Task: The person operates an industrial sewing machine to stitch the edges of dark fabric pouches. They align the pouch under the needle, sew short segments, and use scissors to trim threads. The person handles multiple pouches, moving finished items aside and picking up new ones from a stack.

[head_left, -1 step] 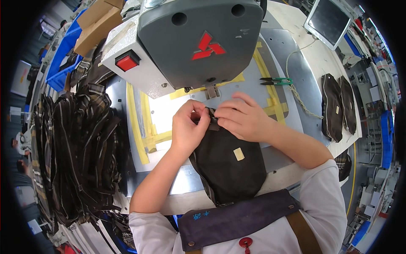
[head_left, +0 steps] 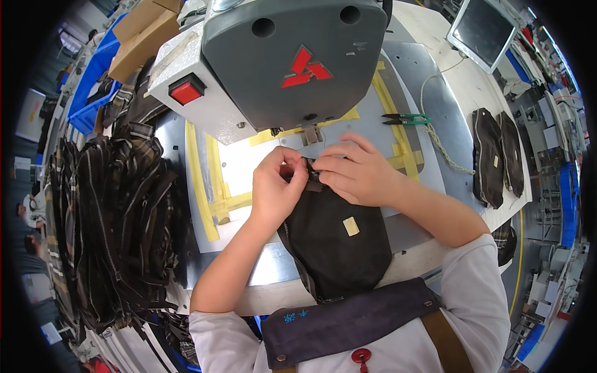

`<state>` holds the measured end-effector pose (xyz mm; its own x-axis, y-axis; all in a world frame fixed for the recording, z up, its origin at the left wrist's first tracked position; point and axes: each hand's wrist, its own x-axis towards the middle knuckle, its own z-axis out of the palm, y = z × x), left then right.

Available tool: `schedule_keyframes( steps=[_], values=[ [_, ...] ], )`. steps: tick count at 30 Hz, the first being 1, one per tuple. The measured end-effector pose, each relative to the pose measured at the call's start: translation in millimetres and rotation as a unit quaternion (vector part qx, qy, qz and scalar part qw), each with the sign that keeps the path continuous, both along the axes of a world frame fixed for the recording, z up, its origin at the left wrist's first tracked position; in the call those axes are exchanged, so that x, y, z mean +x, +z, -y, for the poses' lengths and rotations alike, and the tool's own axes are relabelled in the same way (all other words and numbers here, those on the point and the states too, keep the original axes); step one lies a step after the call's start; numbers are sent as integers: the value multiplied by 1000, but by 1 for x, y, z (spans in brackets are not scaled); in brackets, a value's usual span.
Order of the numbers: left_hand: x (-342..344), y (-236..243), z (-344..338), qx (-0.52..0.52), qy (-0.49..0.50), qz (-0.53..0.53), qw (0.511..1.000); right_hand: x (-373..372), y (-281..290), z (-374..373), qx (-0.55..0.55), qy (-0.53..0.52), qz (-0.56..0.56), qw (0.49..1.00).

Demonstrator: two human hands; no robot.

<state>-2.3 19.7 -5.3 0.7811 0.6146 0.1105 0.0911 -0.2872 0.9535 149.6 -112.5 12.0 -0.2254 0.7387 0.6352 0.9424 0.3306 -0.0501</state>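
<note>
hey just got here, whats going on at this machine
A seated or standing worker, I can't tell which, has the left hand and right hand together at the top end of a dark fabric piece, just in front of the grey machine head. Green-handled snips lie to the right; a heap of dark zippered pieces hangs at left.

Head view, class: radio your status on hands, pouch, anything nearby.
Left hand, right hand: both holding dark pouch by its far end. Pale patch facing up. Machine head just beyond hands; green-handled snips off right.
</note>
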Motion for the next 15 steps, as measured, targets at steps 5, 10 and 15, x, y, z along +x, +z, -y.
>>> schedule_keyframes(
  steps=[5, 10, 15],
  values=[
    [-1, -1, 0, -7, -10, -2, 1000, 2, 1, -7, -29, -19, -57, 998],
    [-1, 5, -7, -92, -77, 4, 993, 2, -4, -5, -2, -32, -71, 997],
    [-3, 10, -11, -8, -144, 27, 989, 7, -1, -2, -20, -64, -115, 991]
  ],
)
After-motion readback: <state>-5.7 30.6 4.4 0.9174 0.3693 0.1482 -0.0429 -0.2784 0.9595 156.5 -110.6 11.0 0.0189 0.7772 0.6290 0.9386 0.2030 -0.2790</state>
